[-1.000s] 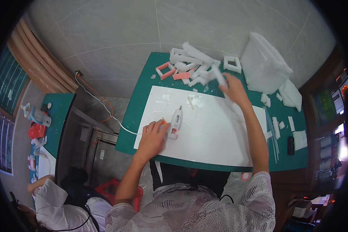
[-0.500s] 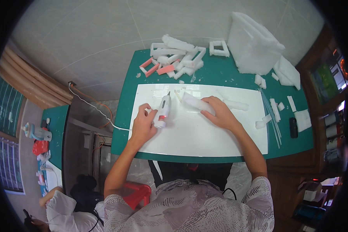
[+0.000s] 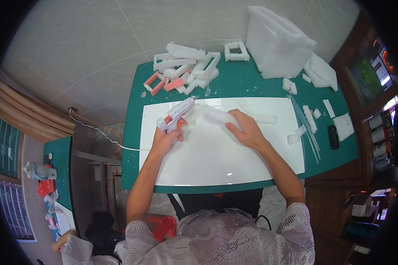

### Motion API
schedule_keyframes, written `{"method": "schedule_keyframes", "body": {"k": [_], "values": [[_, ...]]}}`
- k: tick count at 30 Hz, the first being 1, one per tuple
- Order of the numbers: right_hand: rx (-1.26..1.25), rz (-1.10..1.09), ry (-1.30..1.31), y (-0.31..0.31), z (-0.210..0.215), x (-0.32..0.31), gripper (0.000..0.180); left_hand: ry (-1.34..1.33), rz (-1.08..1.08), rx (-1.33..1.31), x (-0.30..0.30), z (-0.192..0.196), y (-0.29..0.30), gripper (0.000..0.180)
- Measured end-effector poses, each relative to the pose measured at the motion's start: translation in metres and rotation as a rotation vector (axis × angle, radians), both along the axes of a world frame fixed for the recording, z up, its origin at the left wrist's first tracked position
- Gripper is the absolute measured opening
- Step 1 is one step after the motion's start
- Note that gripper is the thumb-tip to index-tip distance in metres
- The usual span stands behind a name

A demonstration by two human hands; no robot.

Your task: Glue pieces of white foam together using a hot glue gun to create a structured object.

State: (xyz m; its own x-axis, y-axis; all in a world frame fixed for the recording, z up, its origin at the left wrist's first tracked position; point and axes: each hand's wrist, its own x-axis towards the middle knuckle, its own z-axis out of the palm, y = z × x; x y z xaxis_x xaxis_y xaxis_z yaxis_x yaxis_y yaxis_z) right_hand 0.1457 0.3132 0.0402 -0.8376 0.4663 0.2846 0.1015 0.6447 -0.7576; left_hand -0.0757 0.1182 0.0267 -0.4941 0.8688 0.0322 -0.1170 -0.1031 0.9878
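Observation:
My left hand [image 3: 165,139] is wrapped round the grip of a white glue gun [image 3: 177,113], held above the left part of a white board [image 3: 216,163]. The gun's nozzle points up and to the right, toward the board's far edge. Over the board's middle, my right hand [image 3: 247,131] grips the near end of a white foam strip [image 3: 218,116], thumb on one side and fingers on the other. A second foam strip [image 3: 266,119] lies just beyond that hand. Part of the gun's handle is hidden by my left fingers.
Foam frames and strips [image 3: 185,66], some pink, are heaped on the green table [image 3: 132,110] at the back. A big foam block [image 3: 274,44] stands back right. Clear sticks [image 3: 309,132] and a black object [image 3: 333,137] lie right. A white cord [image 3: 101,140] trails left.
My left hand has lifted the glue gun off the board and now holds it by the handle, its nozzle turned rightward. The right hand keeps the foam strip. The whole view has shifted slightly.

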Motion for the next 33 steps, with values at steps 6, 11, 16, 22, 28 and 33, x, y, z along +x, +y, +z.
{"method": "schedule_keyframes", "body": {"k": [6, 11, 16, 22, 28, 33], "values": [[0.027, -0.051, 0.016, -0.007, 0.001, 0.0, 0.035, 0.079, 0.024, 0.003, 0.014, -0.004, -0.009, 0.047], [0.064, -0.117, 0.03, -0.005, -0.001, -0.002, 0.033, 0.638, 0.047, 0.054, 0.018, -0.001, -0.012, 0.032], [0.133, -0.141, 0.086, -0.003, -0.003, -0.004, 0.031, 1.032, 0.06, 0.148, 0.022, 0.002, -0.01, 0.038], [0.076, -0.134, 0.028, -0.003, -0.002, -0.003, 0.031, 1.123, 0.093, 0.142, 0.02, 0.0, -0.009, 0.043], [0.15, -0.149, 0.047, -0.003, -0.006, -0.003, 0.035, 1.143, 0.099, 0.118, 0.02, -0.002, -0.009, 0.048], [0.175, -0.159, 0.062, -0.003, -0.005, -0.003, 0.037, 1.19, 0.084, 0.097, 0.019, -0.004, -0.011, 0.052]]}}
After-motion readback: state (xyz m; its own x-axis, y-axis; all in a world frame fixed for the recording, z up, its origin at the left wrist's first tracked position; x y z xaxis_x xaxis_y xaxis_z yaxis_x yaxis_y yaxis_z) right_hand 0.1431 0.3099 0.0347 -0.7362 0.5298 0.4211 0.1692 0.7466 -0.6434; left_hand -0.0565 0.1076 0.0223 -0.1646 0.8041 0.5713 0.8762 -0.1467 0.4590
